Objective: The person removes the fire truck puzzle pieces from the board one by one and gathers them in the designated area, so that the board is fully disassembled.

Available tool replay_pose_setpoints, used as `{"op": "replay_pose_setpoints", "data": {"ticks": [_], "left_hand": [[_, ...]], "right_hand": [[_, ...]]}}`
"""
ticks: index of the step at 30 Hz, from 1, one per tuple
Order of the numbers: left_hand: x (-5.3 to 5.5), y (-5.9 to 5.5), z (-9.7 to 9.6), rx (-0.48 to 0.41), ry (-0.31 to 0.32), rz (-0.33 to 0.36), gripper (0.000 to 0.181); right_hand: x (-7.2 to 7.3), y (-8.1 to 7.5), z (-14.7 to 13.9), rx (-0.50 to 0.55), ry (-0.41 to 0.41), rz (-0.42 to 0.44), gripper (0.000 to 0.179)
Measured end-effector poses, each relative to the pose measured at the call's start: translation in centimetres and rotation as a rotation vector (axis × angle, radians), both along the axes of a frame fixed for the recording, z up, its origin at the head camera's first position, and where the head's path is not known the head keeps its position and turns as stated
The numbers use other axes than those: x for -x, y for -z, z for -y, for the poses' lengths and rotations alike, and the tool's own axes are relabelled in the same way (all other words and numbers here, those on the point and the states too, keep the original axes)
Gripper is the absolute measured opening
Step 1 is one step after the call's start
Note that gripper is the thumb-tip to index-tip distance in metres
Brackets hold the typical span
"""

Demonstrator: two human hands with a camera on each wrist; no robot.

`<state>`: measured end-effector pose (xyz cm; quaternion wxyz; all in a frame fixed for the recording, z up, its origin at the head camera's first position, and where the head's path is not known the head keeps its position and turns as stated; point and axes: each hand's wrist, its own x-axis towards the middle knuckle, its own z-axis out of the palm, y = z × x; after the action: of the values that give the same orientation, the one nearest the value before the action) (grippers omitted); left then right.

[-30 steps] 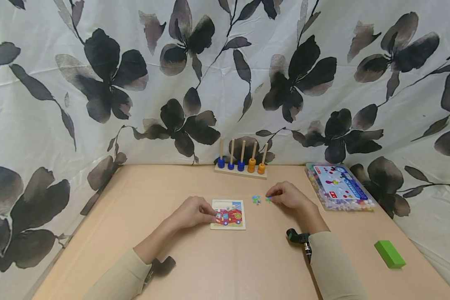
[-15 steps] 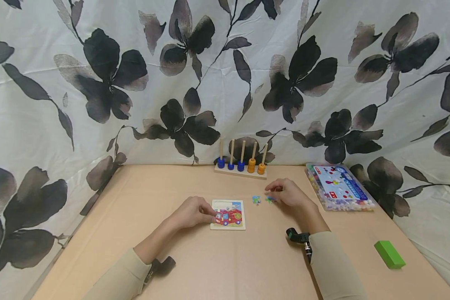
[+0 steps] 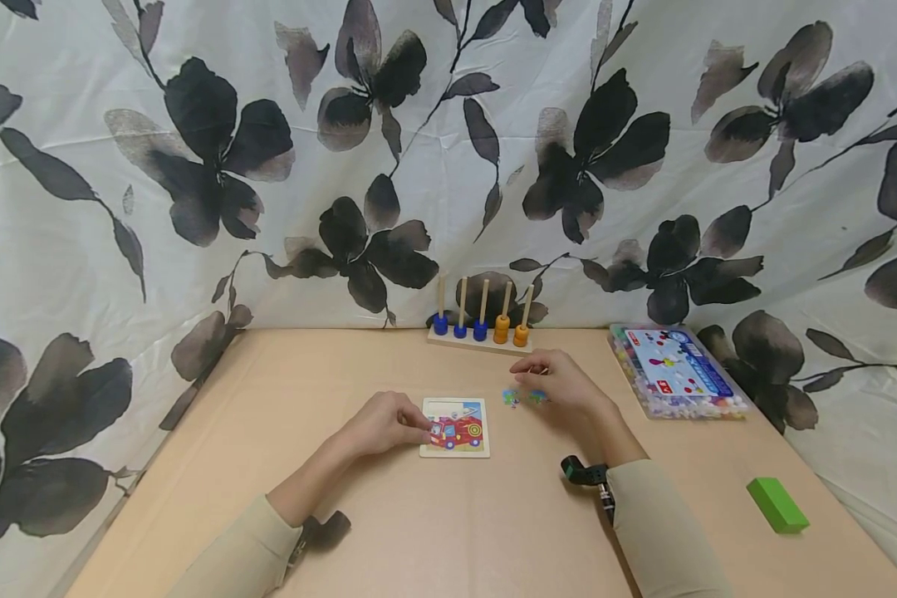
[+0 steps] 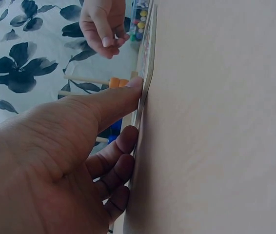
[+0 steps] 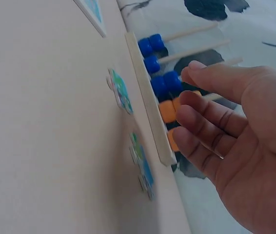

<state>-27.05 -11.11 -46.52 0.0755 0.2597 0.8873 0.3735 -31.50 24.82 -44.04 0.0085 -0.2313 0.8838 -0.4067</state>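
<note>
A wooden jigsaw puzzle (image 3: 459, 428) with a red fire engine lies flat mid-table. My left hand (image 3: 387, 422) holds its left edge; in the left wrist view the thumb tip touches the board rim and the other fingers are curled, the index finger mostly hidden. To the right of the board lie two small loose jigsaw pieces, one (image 5: 120, 91) beside the other (image 5: 141, 165), blue and green with knobbed edges. Above and just beyond them hovers my right hand (image 3: 561, 380), fingers loosely bent, nothing between thumb and fingertips.
Behind the pieces stands a wooden peg rack (image 3: 480, 342) with blue and orange beads. At the back right is a clear plastic box (image 3: 676, 374) of coloured beads. A green block (image 3: 778, 506) lies at the right, and a floral cloth (image 3: 448, 166) hangs behind the table.
My right hand has risen off the right-hand jigsaw piece and shifted up and left, baring that piece. The left hand and the puzzle board have not moved.
</note>
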Motion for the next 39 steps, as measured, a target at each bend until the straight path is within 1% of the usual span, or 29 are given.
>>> {"op": "replay_pose_setpoints", "data": {"ticks": [6, 12, 15, 21, 28, 34, 39], "left_hand": [[0.0, 0.0, 0.0, -0.004, 0.006, -0.001, 0.013], [-0.1, -0.1, 0.0, 0.003, -0.002, 0.005, 0.012], [-0.1, -0.1, 0.0, 0.002, 0.004, -0.001, 0.012], [0.0, -0.1, -0.1, -0.004, 0.011, -0.002, 0.012], [0.0, 0.0, -0.1, -0.011, 0.012, -0.006, 0.013], [0.1, 0.2, -0.1, -0.005, -0.002, -0.008, 0.012], [0.0, 0.2, -0.1, -0.008, -0.009, 0.001, 0.011]], "right_hand": [[-0.3, -0.1, 1.4, -0.004, -0.030, 0.020, 0.025], [-0.7, -0.1, 2.6, -0.026, -0.022, 0.051, 0.025], [-0.7, 0.0, 3.0, -0.045, -0.021, 0.053, 0.025], [-0.9, 0.0, 4.0, -0.053, -0.068, 0.026, 0.024], [-1.4, 0.1, 5.1, -0.053, -0.124, 0.020, 0.022], [-1.4, 0.4, 5.9, -0.078, -0.158, -0.014, 0.020], [-1.5, 0.6, 6.3, -0.083, -0.183, -0.008, 0.017]]}}
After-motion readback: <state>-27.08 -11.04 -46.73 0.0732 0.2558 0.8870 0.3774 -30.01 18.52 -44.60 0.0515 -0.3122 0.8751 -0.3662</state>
